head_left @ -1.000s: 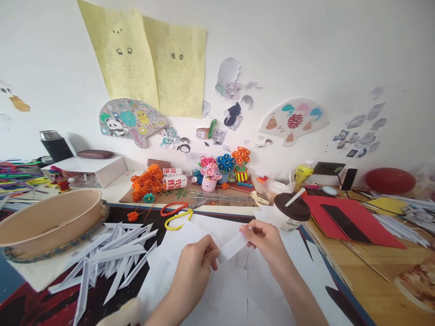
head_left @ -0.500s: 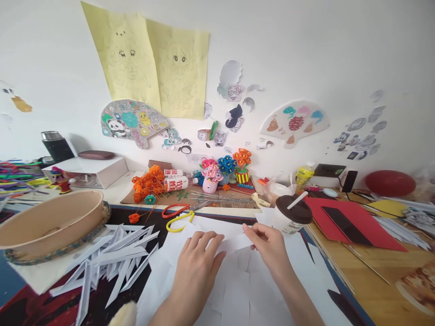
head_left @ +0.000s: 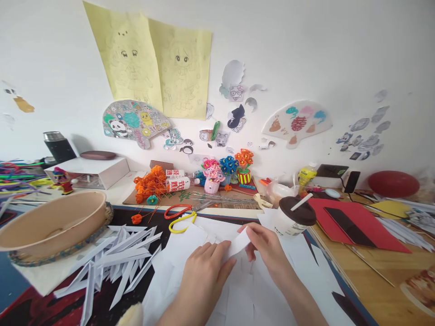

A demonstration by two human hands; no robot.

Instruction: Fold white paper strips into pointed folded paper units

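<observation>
A small white paper strip [head_left: 239, 242] is stretched between my two hands above a spread of white paper pieces [head_left: 239, 290]. My left hand [head_left: 207, 271] rests over the strip's left end, its fingers curled and the thumb beneath. My right hand [head_left: 267, 249] pinches the strip's right end between thumb and forefinger, and that end is raised and bent. Left of the hands lies a heap of folded white paper strips [head_left: 118, 258]. Just beyond the paper lie scissors [head_left: 181, 217] with one red and one yellow handle loop.
A round wooden basin [head_left: 54, 217] stands at the left. Right of my hands stands a lidded cup [head_left: 295, 213] with a straw. Pipe-cleaner flower pots [head_left: 211, 176] and orange flowers [head_left: 152, 183] line the back. A red folder [head_left: 356, 226] lies at the right.
My left hand has moved slightly right, closer to my right hand. The right end of the strip has been lifted and bent up. The whole view has shifted a little.
</observation>
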